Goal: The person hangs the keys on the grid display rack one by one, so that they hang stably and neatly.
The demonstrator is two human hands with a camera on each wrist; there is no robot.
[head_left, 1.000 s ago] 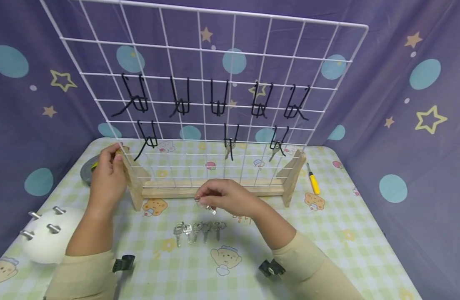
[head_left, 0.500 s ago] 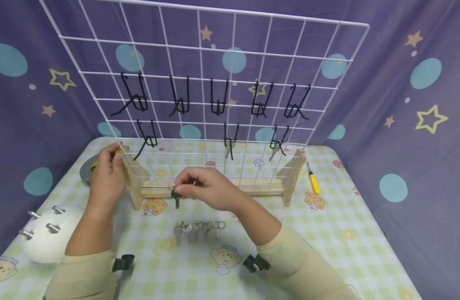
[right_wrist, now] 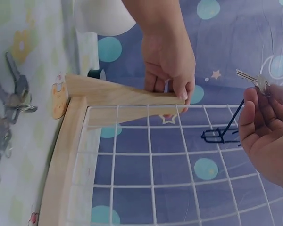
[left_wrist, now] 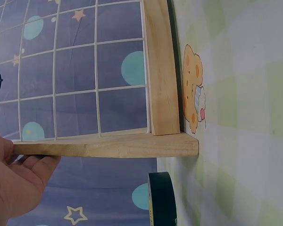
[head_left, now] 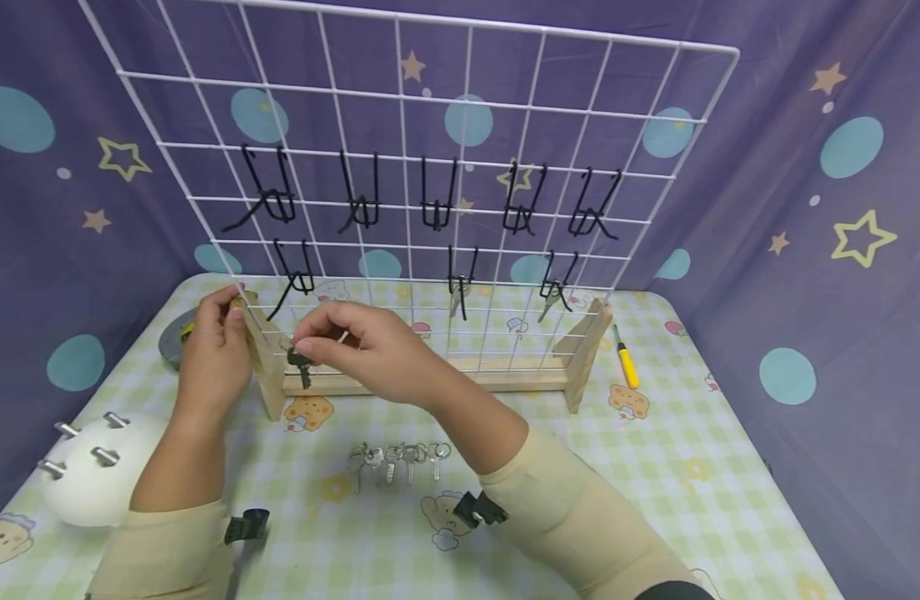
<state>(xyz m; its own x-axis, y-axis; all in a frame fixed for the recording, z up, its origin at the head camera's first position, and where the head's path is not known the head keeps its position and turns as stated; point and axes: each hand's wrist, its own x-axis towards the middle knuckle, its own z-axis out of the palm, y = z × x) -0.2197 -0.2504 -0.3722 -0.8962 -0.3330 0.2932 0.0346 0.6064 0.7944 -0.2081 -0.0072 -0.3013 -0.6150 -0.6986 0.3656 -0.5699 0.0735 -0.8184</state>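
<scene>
Left hand: your left hand (head_left: 214, 350) sits at the left of the head view, fingers curled over the top of the wooden end support (head_left: 265, 357) of the grid stand; the right wrist view shows the fingertips (right_wrist: 181, 92) wrapped over that wooden edge.
Right hand: your right hand (head_left: 362, 346) is at centre-left of the head view, in front of the lower wires, thumb and fingertips pinching a key (head_left: 301, 363).
Key: it hangs blade down from your fingertips, just right of the wooden support and above the wooden base rail (head_left: 422, 379); in the right wrist view it shows at the upper right, near a black hook (right_wrist: 221, 132).
Wire grid: the white grid panel (head_left: 430, 150) stands upright across the middle, with black hooks (head_left: 437, 200) in two rows.
Spare keys: a row of keys (head_left: 396, 460) lies on the checked tablecloth (head_left: 655, 467) in the lower centre, well apart from your right hand.
Left edge: a roll of black tape (left_wrist: 162, 200) lies behind the support; a white dome with metal pegs (head_left: 92, 467) sits at lower left.
Right side: a yellow-handled screwdriver (head_left: 625, 360) lies just beside the stand's right support.
</scene>
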